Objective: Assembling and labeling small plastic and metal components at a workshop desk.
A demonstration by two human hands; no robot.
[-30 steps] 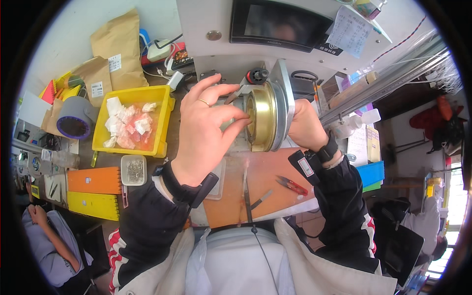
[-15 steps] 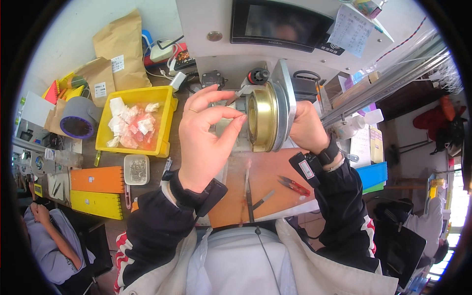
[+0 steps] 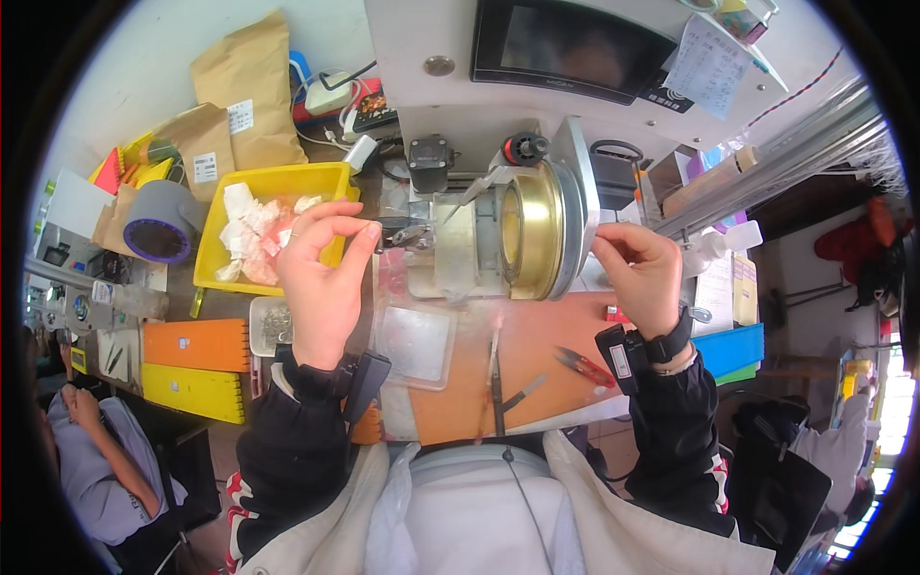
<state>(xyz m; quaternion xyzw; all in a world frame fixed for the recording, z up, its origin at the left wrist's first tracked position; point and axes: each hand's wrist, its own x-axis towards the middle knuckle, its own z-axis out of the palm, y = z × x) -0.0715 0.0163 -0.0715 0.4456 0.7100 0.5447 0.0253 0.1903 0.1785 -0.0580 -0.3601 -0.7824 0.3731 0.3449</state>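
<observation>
My left hand [image 3: 326,273] is raised in front of the yellow bin, thumb and forefinger pinched together beside a small metal clamp-like part [image 3: 410,236]. Whatever lies between those fingertips is too small to make out. My right hand [image 3: 647,278] has its thumb and fingers drawn together at the right edge of an upright grey metal plate [image 3: 578,172]; what they grip, if anything, cannot be told. Between my hands sits a brass-coloured ring [image 3: 537,235], mounted against the plate. A pale cylinder [image 3: 455,240] extends to its left, and a thin metal blade-like piece [image 3: 474,187] slants above it.
A yellow bin [image 3: 204,244] holds crumpled white and pink pieces. A clear flat tray [image 3: 417,345], a knife [image 3: 522,393] and red-handled pliers [image 3: 586,369] lie on the orange mat [image 3: 537,335]. A screen [image 3: 570,48] faces me; another person [image 3: 105,460] sits at left.
My left hand has moved left, away from the brass ring toward the yellow bin. My right hand has come out from behind the plate to its right edge. The view has shifted slightly.
</observation>
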